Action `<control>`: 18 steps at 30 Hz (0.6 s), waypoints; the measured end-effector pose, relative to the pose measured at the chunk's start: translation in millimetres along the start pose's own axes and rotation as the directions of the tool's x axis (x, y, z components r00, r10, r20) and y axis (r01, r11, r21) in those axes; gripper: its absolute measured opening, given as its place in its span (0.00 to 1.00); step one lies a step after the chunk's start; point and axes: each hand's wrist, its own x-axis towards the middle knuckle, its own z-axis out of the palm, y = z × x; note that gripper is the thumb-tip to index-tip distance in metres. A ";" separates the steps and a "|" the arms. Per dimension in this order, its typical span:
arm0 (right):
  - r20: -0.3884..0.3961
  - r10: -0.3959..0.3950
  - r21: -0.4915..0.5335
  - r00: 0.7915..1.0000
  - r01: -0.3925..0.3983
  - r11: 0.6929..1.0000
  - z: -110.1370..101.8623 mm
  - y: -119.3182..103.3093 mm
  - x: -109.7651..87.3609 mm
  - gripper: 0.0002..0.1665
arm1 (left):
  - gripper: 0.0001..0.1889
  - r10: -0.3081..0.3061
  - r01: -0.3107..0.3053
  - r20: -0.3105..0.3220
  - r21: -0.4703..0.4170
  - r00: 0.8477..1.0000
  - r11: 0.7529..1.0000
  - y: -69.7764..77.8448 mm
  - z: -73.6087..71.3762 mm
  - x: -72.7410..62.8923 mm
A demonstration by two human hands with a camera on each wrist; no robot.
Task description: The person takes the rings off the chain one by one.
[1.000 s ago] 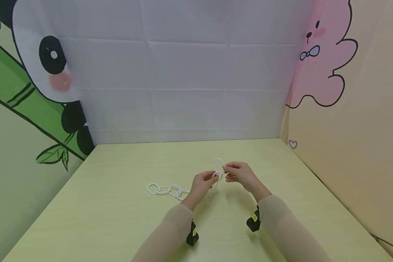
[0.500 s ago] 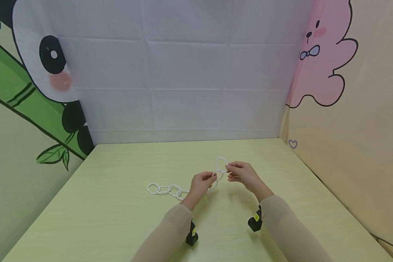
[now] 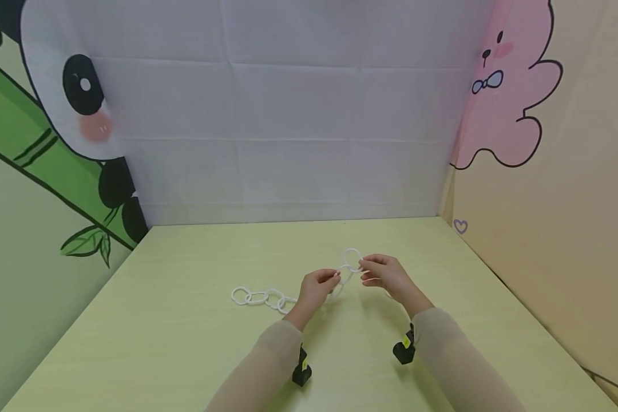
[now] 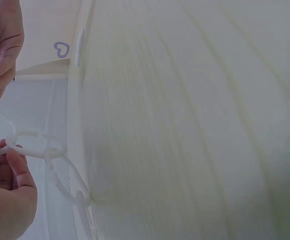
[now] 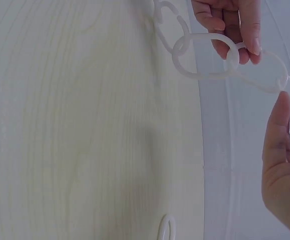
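A chain of white plastic links [image 3: 248,298] lies on the table at left and passes behind my left wrist. My left hand [image 3: 316,289] pinches one link near its raised end, thumb against fingertips. My right hand [image 3: 388,277] pinches the chain's end loops, slightly right of and above the left. In the right wrist view, an oval link [image 5: 205,76] hangs just below the left hand [image 5: 232,27], and the right hand [image 5: 285,165] pinches near the joint of two links. In the left wrist view, the chain [image 4: 87,220] drops from the left fingertips towards the table.
One more white link [image 5: 167,227] lies on the table, mostly hidden behind my right forearm in the head view. The pale wooden table [image 3: 159,343] meets a white panel [image 3: 293,171] at its back. Black wrist devices [image 3: 404,350] hang under both sleeves.
My right hand has moved slightly right, drawing the raised chain end with it. The left hand has stayed almost in place. A white link now shows beside the right wrist.
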 end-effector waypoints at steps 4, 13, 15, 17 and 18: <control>-0.007 0.006 -0.012 1.000 -0.006 1.000 -0.2 0.3 -0.8 0.20 | 0.14 -0.007 0.007 -0.007 0.007 1.000 1.000 -18.4 0.4 10.9; -0.002 -0.004 -0.007 1.000 0.004 1.000 -2.8 3.4 0.5 0.19 | 0.13 -0.021 0.021 -0.018 0.012 1.000 1.000 -23.6 0.2 14.8; -0.003 -0.002 -0.012 1.000 0.002 1.000 -3.2 3.2 0.1 0.19 | 0.13 -0.019 0.020 -0.018 0.019 1.000 1.000 -22.5 0.0 14.5; -0.009 0.004 -0.016 1.000 -0.005 1.000 -3.6 2.7 -0.7 0.20 | 0.13 -0.022 0.022 -0.019 0.022 1.000 1.000 -21.9 -0.4 14.3; -0.012 0.008 -0.020 1.000 -0.009 1.000 -3.9 2.3 -1.1 0.20 | 0.13 -0.024 0.024 -0.021 0.022 0.999 0.999 -21.6 -0.5 14.1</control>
